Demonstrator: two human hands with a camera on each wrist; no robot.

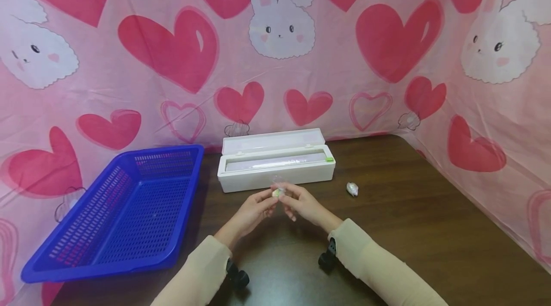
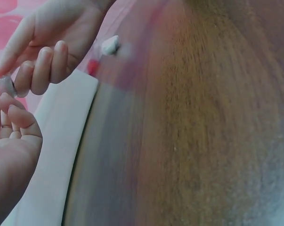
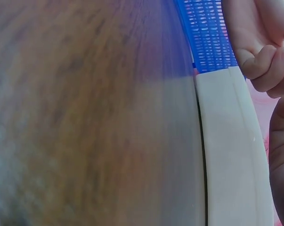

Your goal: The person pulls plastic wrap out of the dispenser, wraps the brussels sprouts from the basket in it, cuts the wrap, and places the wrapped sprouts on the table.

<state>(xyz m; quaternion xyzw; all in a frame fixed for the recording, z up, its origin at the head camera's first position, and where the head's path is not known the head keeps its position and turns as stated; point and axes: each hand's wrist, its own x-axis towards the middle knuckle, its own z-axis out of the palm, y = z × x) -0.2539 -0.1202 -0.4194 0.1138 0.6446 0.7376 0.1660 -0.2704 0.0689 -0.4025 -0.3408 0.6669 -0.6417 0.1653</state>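
In the head view both hands meet just in front of a long white box (image 1: 275, 178), its lid raised and a green slider at its right end. Between their fingertips is a small pale yellow-green piece (image 1: 277, 192) with clear film about it; its exact kind is too small to tell. My left hand (image 1: 254, 210) pinches it from the left, and my right hand (image 1: 306, 204) pinches it from the right. The left wrist view shows the fingertips of both hands around a small translucent bundle (image 2: 6, 86). In the right wrist view that bundle is out of sight.
A blue plastic basket (image 1: 182, 229) stands on the left of the brown wooden table (image 1: 413, 229). A small film-wrapped bundle (image 1: 352, 189) lies right of the white box. Pink cloth (image 1: 336, 71) with hearts and rabbits hangs behind and along the sides.
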